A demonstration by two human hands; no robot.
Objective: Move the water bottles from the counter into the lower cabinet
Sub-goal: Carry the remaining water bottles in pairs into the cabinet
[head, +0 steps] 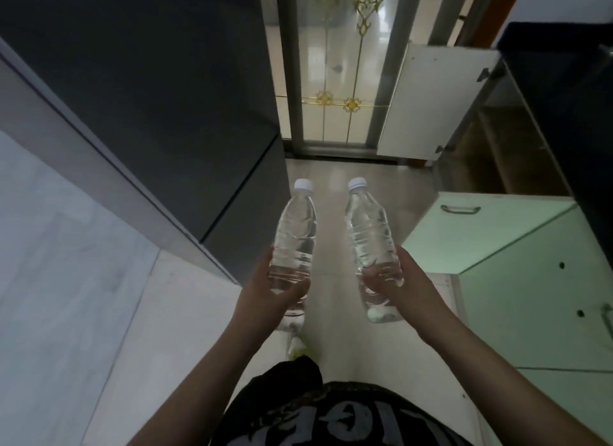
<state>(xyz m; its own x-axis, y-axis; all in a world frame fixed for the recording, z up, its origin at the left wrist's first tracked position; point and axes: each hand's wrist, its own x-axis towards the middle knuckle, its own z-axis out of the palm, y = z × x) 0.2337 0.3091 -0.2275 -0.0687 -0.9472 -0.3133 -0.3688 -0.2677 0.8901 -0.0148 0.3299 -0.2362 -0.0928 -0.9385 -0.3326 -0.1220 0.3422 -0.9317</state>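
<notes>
Left hand [282, 288]: clamped round lower body of left bottle [295, 236]. Right hand [394, 281]: clamped likewise on right bottle [371, 233]. Both bottles capped, airborne over floor [335, 186]. Open lower cabinet [504, 140] front-right. Advice: keep low grips, crouch, insert one bottle at a time, stand upright on shelf.

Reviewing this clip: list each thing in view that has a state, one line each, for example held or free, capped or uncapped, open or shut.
Left hand: closed around the left bottle's lower part.
Right hand: closed around the right bottle's lower part.
Left water bottle: held in the air, white cap on, full of water.
Right water bottle: held in the air, white cap on, full of water.
Far lower cabinet door: swung open.
Near green cabinet door: swung open.
</notes>
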